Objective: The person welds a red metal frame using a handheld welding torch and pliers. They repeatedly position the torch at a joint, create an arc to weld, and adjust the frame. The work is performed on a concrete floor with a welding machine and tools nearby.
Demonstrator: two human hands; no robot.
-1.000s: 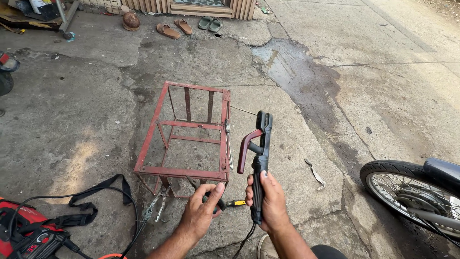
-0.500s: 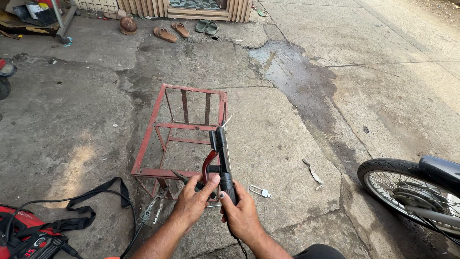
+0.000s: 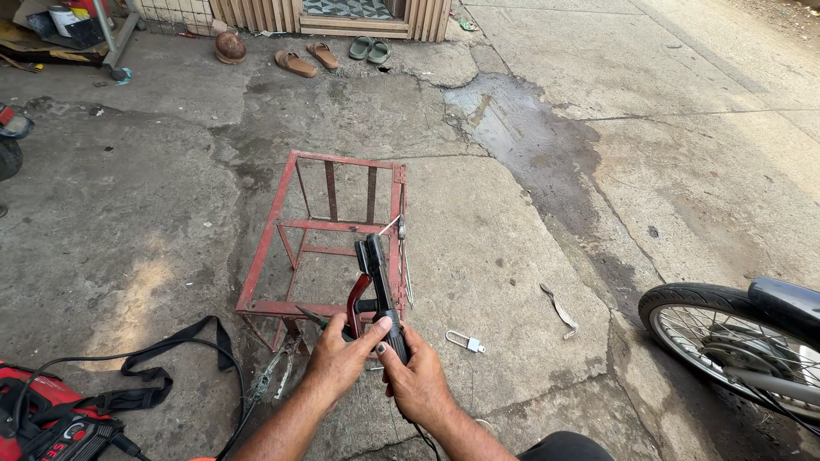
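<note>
Tool in hand: a black welding electrode holder with a red lever (image 3: 373,282), held upright over the near edge of a red-painted welded steel frame (image 3: 329,230) standing on the concrete floor (image 3: 530,230).
Right hand: the right hand (image 3: 418,384) was closed around the holder's black handle.
Left hand: the left hand (image 3: 340,358) was closed about the red lever and lower body of the holder, thumb laid across toward the right hand.
Change noted: a second before, the holder stood right of the frame with only the right hand on its handle; both hands had since closed on it and brought it in over the frame. A thin welding rod (image 3: 389,225) was seen at its jaws, pointing toward the frame's right upright.
Reading: the holder appeared loaded and lined up for work on the frame.
Nearby: a small silver padlock (image 3: 465,342), a bent grey metal strip (image 3: 559,309), a red welding machine with black strap (image 3: 43,418), a motorcycle wheel (image 3: 726,333).
Obscured: whether the rod touched the frame could not be told; the machine and the wheel were cut off at the picture edges; the holder's cable was mostly hidden under the right wrist.
</note>
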